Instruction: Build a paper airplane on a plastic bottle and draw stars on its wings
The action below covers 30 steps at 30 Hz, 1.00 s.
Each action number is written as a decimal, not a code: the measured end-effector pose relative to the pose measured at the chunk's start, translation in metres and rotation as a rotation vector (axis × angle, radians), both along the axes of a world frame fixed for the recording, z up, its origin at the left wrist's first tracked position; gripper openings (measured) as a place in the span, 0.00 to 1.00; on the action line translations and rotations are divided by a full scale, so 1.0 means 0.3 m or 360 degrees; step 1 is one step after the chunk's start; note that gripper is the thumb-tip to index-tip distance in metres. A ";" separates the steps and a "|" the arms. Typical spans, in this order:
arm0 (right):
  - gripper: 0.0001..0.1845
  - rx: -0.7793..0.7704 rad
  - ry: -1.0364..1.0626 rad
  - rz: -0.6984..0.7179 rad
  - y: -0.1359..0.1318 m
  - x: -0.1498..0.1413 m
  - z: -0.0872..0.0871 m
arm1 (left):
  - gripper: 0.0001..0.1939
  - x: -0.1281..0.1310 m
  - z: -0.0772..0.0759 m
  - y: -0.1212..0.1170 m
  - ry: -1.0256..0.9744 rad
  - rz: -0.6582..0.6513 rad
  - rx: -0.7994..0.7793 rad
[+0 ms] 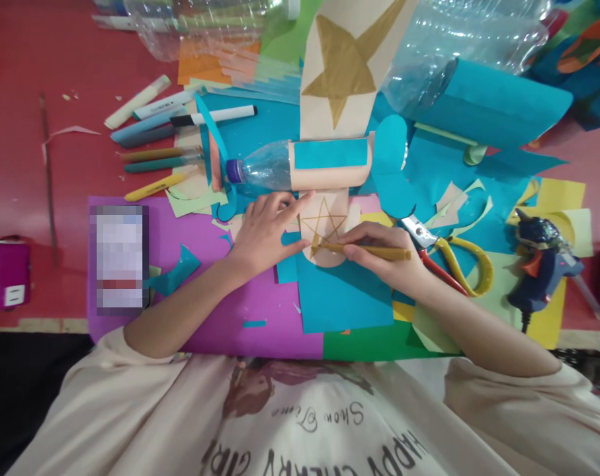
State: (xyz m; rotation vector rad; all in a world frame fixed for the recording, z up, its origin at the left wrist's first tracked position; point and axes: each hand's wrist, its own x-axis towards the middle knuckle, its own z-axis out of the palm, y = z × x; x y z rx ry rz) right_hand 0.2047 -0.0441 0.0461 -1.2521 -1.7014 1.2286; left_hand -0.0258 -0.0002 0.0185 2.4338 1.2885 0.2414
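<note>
My right hand (pixel 384 254) pinches a gold-brown marker (pixel 379 252), its tip at the lower left point of a star outline (pixel 324 221). That star is drawn on a pale peach paper wing (pixel 332 256) sticking out from a plastic bottle (pixel 270 165). The bottle lies sideways with a purple cap, wrapped in peach paper with a blue strip. On the far side, another peach wing (pixel 312 122) carries a filled gold star (pixel 342 66). My left hand (pixel 264 228) rests with fingers spread, its fingertips at the near wing's left edge.
Several markers (pixel 161 155) lie at the left. Yellow-and-red-handled scissors (pixel 461 264) and a dark blue glue gun (pixel 542 264) lie right. A blurred-out rectangular item (pixel 121 258) sits on purple paper (pixel 240 311). Large clear bottles (pixel 205 26) stand at the back, with paper scraps around.
</note>
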 end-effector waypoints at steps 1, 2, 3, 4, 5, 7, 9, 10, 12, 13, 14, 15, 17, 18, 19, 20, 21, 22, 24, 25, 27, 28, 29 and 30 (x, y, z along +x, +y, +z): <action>0.19 -0.0009 0.0027 -0.0040 0.001 -0.002 0.000 | 0.40 0.002 0.003 0.000 0.0012 0.0003 -0.0009; 0.21 -0.0015 0.0051 -0.0062 0.003 -0.003 0.001 | 0.40 0.003 0.005 0.000 0.0025 0.0006 -0.0020; 0.21 -0.0016 0.0066 -0.0079 0.004 -0.004 0.000 | 0.40 0.005 0.007 -0.001 0.0036 0.0009 -0.0029; 0.21 -0.0014 0.0067 -0.0091 0.005 -0.005 -0.001 | 0.40 0.005 0.008 -0.002 0.0040 0.0011 -0.0035; 0.20 -0.0016 0.0055 -0.0100 0.005 -0.006 -0.003 | 0.40 0.006 0.009 -0.003 0.0039 0.0012 -0.0035; 0.18 -0.0033 0.0021 -0.0112 0.003 -0.004 -0.008 | 0.39 0.004 0.006 -0.005 0.0021 0.0013 -0.0015; 0.17 -0.0048 -0.0004 -0.0097 0.002 0.001 -0.015 | 0.38 0.002 0.003 -0.008 -0.0002 0.0009 0.0013; 0.16 -0.0039 -0.0019 -0.0090 0.001 0.003 -0.018 | 0.37 0.001 0.001 -0.009 -0.0011 0.0005 0.0023; 0.14 0.0009 -0.0072 -0.0080 0.001 0.007 -0.023 | 0.36 -0.001 0.000 -0.010 -0.0023 -0.0004 0.0034; 0.13 0.0037 -0.0100 -0.0076 0.002 0.008 -0.024 | 0.36 -0.001 -0.001 -0.011 -0.0024 -0.0006 0.0037; 0.11 0.0058 -0.0122 -0.0070 0.002 0.009 -0.025 | 0.35 -0.001 -0.001 -0.011 -0.0020 -0.0004 0.0038; 0.10 0.0068 -0.0137 -0.0061 0.002 0.008 -0.025 | 0.35 -0.002 -0.001 -0.011 -0.0015 0.0000 0.0039; 0.09 0.0079 -0.0144 -0.0043 0.002 0.007 -0.025 | 0.35 -0.002 -0.001 -0.009 -0.0003 -0.0001 0.0036; 0.08 0.0090 -0.0143 -0.0040 0.002 0.006 -0.025 | 0.36 -0.002 -0.001 -0.009 -0.0002 -0.0006 0.0033; 0.07 0.0102 -0.0143 -0.0035 0.002 0.005 -0.025 | 0.36 -0.002 -0.001 -0.008 -0.0005 -0.0010 0.0030; 0.06 0.0116 -0.0144 -0.0031 0.001 0.003 -0.025 | 0.36 -0.002 -0.001 -0.008 -0.0008 -0.0013 0.0026; 0.05 0.0132 -0.0144 -0.0028 0.001 0.002 -0.025 | 0.36 -0.003 0.000 -0.007 -0.0012 -0.0014 0.0022; 0.04 0.0147 -0.0143 -0.0023 0.001 0.001 -0.024 | 0.36 -0.003 0.001 -0.007 -0.0015 -0.0012 0.0019; 0.02 0.0173 -0.0135 -0.0010 0.002 0.001 -0.024 | 0.37 -0.003 0.004 -0.008 -0.0016 -0.0011 0.0015; 0.02 0.0184 -0.0127 0.0002 0.002 0.001 -0.023 | 0.37 -0.003 0.005 -0.009 -0.0016 -0.0016 0.0015; 0.02 0.0191 -0.0111 0.0035 0.001 0.002 -0.024 | 0.37 -0.004 0.006 -0.010 -0.0022 -0.0019 0.0027; 0.02 0.0188 -0.0102 0.0055 0.001 0.003 -0.024 | 0.37 -0.005 0.005 -0.011 -0.0026 -0.0018 0.0038; 0.02 0.0180 -0.0094 0.0075 0.001 0.005 -0.024 | 0.36 -0.006 0.003 -0.011 -0.0030 -0.0013 0.0051; 0.02 0.0174 -0.0087 0.0097 0.000 0.006 -0.024 | 0.36 -0.007 0.001 -0.011 -0.0035 -0.0009 0.0066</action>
